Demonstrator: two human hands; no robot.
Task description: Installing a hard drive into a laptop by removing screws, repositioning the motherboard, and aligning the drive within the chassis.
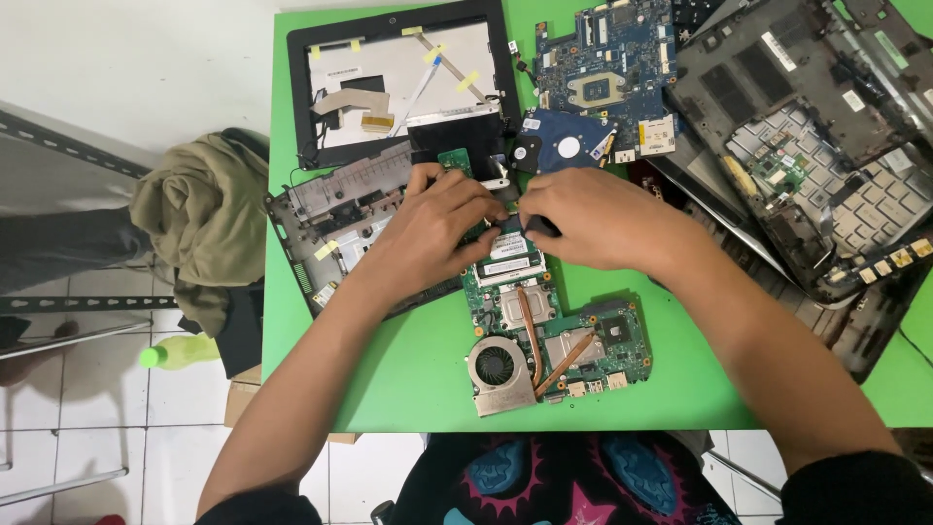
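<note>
I'm seeing open green table (418,379) lying left of the green motherboard (544,331); the hard drive (564,141), blue board (607,68), screen bezel (389,78) and laptop shells (807,146) are crowding the far side.

A motherboard (544,335) lies on the table (408,389), a hard drive (564,141) behind it.

Bright, even light falls from overhead, and the green table (408,389) looks vivid and saturated. Shadows are soft and short, sitting just beneath both forearms and the circuit board (544,335). Focus is sharp in the middle, while the wide lens bends the edges slightly.
</note>
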